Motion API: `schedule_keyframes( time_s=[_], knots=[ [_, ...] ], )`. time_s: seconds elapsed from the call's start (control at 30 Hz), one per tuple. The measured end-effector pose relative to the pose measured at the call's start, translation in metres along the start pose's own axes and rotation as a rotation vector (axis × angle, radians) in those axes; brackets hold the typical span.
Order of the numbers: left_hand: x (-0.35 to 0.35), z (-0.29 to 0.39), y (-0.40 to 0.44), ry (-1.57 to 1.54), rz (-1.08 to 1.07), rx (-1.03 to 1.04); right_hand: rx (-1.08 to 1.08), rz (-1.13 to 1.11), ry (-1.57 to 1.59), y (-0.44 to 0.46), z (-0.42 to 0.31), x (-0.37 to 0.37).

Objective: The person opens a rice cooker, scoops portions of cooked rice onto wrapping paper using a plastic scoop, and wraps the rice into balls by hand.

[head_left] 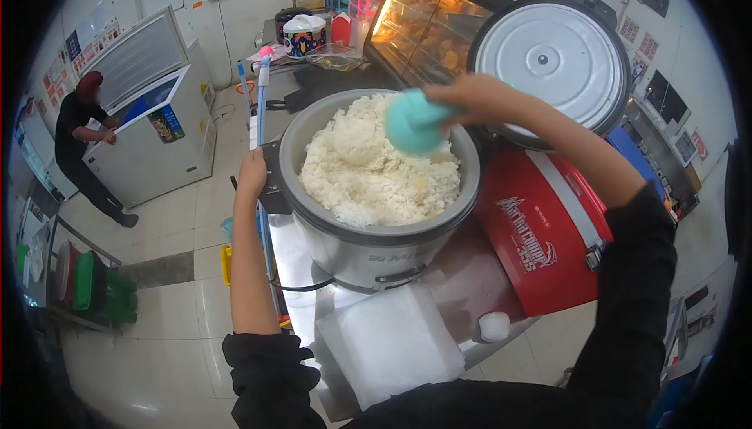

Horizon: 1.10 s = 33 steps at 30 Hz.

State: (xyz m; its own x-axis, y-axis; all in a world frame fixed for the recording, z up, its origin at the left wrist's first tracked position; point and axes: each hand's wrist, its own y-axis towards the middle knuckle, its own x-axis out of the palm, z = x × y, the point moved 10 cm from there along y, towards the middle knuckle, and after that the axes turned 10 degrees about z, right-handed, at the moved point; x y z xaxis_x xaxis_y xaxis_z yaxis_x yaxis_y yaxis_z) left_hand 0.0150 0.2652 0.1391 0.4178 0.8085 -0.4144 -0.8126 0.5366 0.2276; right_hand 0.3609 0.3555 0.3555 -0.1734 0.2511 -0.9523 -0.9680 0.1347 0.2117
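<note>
Head view is showing a turquoise scoop (413, 123) lying just left of the right hand (474, 100), its rounded end pointing away from the fingers. The right hand is closing around the scoop's handle, and the scoop is hanging over the right far part of the rice cooker (352, 253). Motion is blurring the scoop, so whether it is touching the rice (360, 174) is staying unclear. The scoop is looking smooth and plain, while the rice is looking white, clumpy and uneven, mounding higher toward the cooker's far side.

The left hand (252, 172) is resting narrow at the cooker's left side bracket, beside some upright blue-and-white poles (264, 96); whether it is gripping anything is impossible to tell.

Right of the cooker, 1 red box (540, 229) is sitting close by, and 1 round metal lid (548, 65) is standing open above it. Nearer than the cooker, white sheets (392, 343) are lying flat. Behind it, a lit display case (431, 25) is holding browned food. Well left of it, 1 person (76, 127) is leaning at an open freezer (157, 147).
</note>
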Motion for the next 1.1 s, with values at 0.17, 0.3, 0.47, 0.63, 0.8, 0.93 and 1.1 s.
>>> schedule_keyframes(
  time_s=[0.17, 0.3, 0.47, 0.63, 0.8, 0.93, 1.1],
  knots=[
    [0.002, -0.006, 0.004, -0.027, -0.011, -0.018, -0.413, -0.025, -0.091, -0.062, -0.024, 0.052],
    [-0.003, 0.009, -0.005, -0.015, 0.032, 0.061, -0.473, 0.077, -0.11, -0.019, -0.031, 0.065],
    [-0.005, 0.019, -0.02, -0.086, -0.019, -0.062, -0.415, 0.164, -0.136, 0.049, -0.026, 0.092],
    [-0.006, 0.014, -0.013, -0.065, 0.013, -0.014, -0.214, 0.171, -0.032, 0.126, -0.026, 0.112],
    [-0.008, 0.018, -0.014, -0.1, 0.026, 0.026, -0.116, 0.18, 0.187, 0.131, -0.013, 0.12],
    [-0.005, 0.018, -0.019, -0.117, -0.005, -0.064, 0.17, 0.029, 0.264, 0.098, -0.013, 0.076],
    [-0.003, 0.009, -0.007, -0.047, 0.023, -0.027, 0.204, 0.124, 0.099, 0.043, -0.012, 0.044]
  ],
)
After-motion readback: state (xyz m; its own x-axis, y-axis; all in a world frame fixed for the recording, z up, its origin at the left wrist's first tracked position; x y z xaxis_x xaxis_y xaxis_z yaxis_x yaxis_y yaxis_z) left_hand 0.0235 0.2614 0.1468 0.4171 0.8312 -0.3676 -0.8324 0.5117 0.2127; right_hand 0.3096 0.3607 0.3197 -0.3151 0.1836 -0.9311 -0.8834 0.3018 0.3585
